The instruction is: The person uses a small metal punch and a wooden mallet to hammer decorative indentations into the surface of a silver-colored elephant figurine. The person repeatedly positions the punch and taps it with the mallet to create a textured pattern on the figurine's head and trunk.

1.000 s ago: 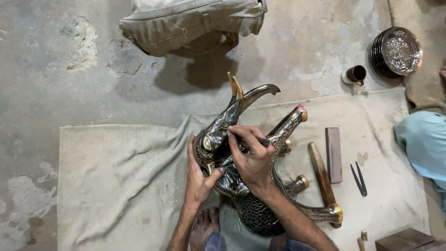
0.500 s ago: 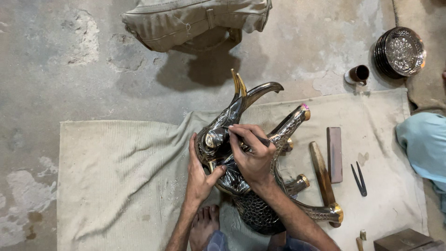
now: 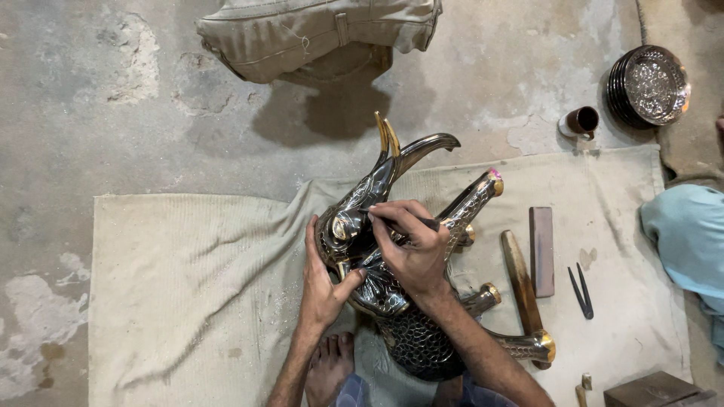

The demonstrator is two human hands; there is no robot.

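Note:
A dark engraved metal animal figure with brass-tipped legs and horns lies on its side on a beige cloth. My left hand presses against the figure's head from the left and steadies it. My right hand is closed on a thin dark engraving tool, whose tip rests on the head near a brass eye. My bare foot shows below the hands.
On the cloth to the right lie a wooden stick, a dark rectangular block and a pair of tweezers. A small cup and stacked engraved plates sit on the concrete floor. Another person's blue sleeve is at the right.
My right hand has shifted slightly with the tool over the figure's head. The left hand keeps its hold and the figure stays put.

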